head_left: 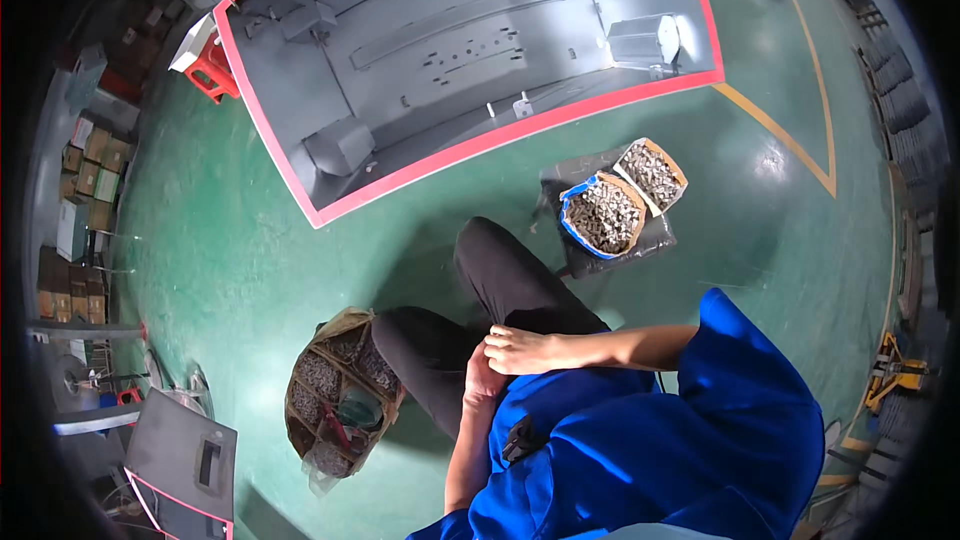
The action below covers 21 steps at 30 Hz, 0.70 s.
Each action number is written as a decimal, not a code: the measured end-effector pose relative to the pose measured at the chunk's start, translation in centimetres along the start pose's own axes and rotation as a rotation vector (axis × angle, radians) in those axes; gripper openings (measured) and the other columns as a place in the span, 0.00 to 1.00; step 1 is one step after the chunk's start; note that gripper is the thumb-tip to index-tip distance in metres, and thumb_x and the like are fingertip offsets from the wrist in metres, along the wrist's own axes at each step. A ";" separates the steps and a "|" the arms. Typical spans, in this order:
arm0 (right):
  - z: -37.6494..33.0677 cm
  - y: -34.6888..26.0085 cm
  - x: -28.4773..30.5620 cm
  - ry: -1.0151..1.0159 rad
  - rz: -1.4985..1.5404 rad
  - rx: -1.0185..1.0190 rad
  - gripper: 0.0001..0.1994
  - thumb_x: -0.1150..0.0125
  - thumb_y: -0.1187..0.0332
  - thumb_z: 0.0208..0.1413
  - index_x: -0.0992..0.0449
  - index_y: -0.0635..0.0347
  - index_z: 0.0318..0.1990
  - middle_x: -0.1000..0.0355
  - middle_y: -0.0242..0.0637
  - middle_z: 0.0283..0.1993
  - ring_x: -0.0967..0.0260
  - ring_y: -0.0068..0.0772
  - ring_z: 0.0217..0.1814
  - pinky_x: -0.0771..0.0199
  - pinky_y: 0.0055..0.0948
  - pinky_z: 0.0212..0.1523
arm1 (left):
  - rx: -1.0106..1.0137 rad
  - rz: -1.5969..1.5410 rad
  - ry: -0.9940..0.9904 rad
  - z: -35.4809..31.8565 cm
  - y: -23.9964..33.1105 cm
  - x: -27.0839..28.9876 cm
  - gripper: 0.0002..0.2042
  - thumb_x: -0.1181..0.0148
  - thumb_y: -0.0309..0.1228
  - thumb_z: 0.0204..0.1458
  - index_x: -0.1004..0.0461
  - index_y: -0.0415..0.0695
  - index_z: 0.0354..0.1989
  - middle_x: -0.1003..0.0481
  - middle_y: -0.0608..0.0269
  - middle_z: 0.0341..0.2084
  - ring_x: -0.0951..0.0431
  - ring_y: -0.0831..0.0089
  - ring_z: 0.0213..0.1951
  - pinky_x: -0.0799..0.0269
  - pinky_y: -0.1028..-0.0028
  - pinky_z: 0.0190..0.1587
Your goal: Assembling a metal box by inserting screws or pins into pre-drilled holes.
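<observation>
Both hands meet in front of my lap, by the blue shirt. My right hand (518, 351) is closed, its fingers curled against the fingers of the other hand. Just below it, my left hand (482, 380) is also closed, partly covered by the right. Whatever lies between the fingers is hidden or too small to make out. A black clip-like object (520, 439) hangs on the front of the shirt. Left of my knees stands a divided box (291, 410) with small grey metal parts in its compartments, plus a green item and something red-handled.
Ahead lies a large grey metal cabinet shell (460, 30) edged in pink-red. A low black stand (655, 237) carries a blue-rimmed bag (607, 216) and a carton (655, 175) of small metal pieces. A red stool (212, 75) is far left; a grey panel (185, 450) stands near left.
</observation>
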State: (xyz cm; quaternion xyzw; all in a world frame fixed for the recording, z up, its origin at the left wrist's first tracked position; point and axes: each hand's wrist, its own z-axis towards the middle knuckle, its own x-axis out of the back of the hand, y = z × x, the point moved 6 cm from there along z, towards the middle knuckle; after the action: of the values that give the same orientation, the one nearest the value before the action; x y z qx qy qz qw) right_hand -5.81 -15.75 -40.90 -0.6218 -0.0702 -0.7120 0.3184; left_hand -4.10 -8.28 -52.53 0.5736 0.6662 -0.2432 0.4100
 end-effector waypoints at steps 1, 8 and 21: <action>-0.1 0.0 -0.2 0.005 -0.021 0.004 0.07 0.47 0.67 0.43 0.25 0.55 0.19 0.31 0.31 0.27 0.35 0.29 0.38 0.40 0.31 0.45 | 0.006 -0.012 -0.034 -0.1 0.1 -0.6 0.14 0.64 0.35 0.61 0.34 0.41 0.46 0.29 0.58 0.40 0.28 0.68 0.45 0.31 0.69 0.50; 0.1 0.1 -0.4 0.105 0.034 0.021 0.07 0.47 0.66 0.42 0.29 0.53 0.17 0.32 0.28 0.24 0.34 0.26 0.36 0.39 0.29 0.42 | 0.021 0.015 0.037 -0.5 -0.2 0.0 0.14 0.63 0.37 0.60 0.33 0.42 0.45 0.28 0.58 0.40 0.27 0.68 0.44 0.30 0.68 0.49; 0.6 1.4 0.8 0.234 0.319 0.026 0.07 0.41 0.65 0.38 0.30 0.56 0.24 0.32 0.31 0.27 0.34 0.32 0.34 0.36 0.32 0.40 | -0.134 0.293 0.208 0.5 -0.1 1.7 0.11 0.60 0.38 0.59 0.31 0.49 0.34 0.29 0.69 0.25 0.28 0.79 0.24 0.35 0.79 0.21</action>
State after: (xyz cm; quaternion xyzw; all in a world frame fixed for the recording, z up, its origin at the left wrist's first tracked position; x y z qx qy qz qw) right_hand -4.52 -16.86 -40.45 -0.5340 0.0573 -0.7190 0.4411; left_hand -4.13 -7.73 -54.18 0.6580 0.6289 -0.0754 0.4073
